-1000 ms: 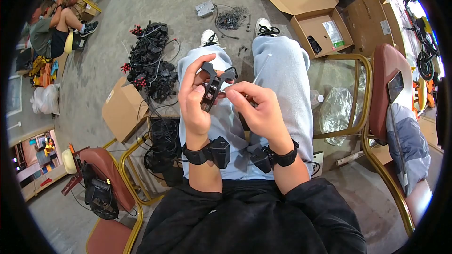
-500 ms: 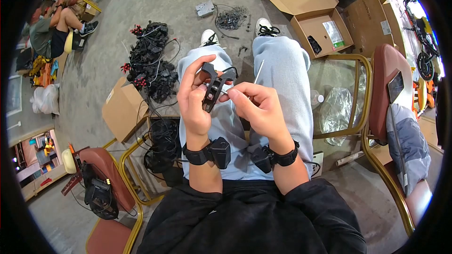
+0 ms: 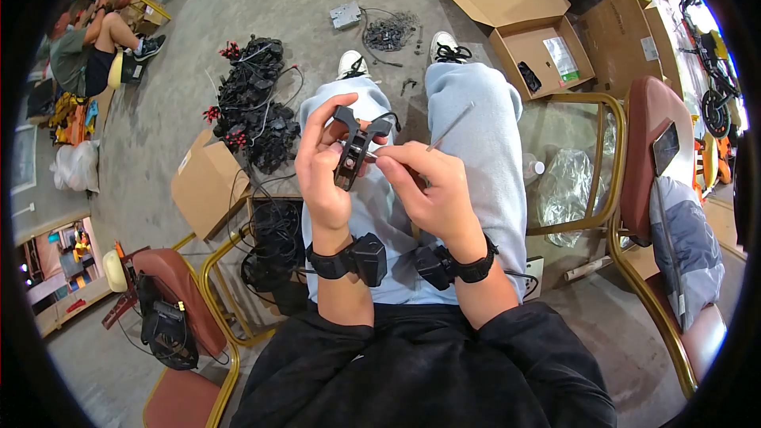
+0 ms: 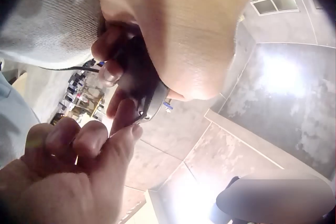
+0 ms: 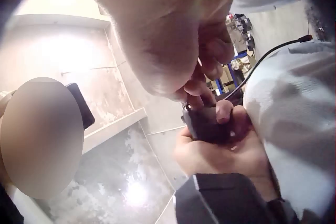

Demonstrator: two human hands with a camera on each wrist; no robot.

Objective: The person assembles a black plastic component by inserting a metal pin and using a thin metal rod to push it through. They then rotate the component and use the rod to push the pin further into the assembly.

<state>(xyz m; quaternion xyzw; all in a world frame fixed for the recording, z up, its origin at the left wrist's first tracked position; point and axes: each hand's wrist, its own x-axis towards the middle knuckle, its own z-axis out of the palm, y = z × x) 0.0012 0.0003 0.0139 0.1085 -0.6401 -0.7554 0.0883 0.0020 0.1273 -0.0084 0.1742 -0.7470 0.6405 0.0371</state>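
My left hand (image 3: 323, 182) grips a black plastic part (image 3: 351, 160) with two prongs and a thin black cable, held above the lap. My right hand (image 3: 434, 190) pinches a thin metal hex key (image 3: 453, 124) beside it. One end of the key meets the part's right side; its long arm sticks out beyond the knuckles, up to the right. In the left wrist view the black part (image 4: 139, 77) lies under the fingers, with the right fingertips at its edge. The right wrist view shows the cable (image 5: 268, 56) running from the part (image 5: 207, 124).
A tangled pile of black parts (image 3: 258, 107) lies on the floor at left, near a cardboard flap (image 3: 210, 182). Small screws and a metal box (image 3: 345, 15) lie ahead. An open carton (image 3: 547, 47) and a chair (image 3: 646, 158) stand at right. Another person sits far left.
The hex key's long arm has swung clockwise, from pointing mostly up to slanting right. My right hand has turned slightly with it; the left hand keeps its hold, shifted slightly left.
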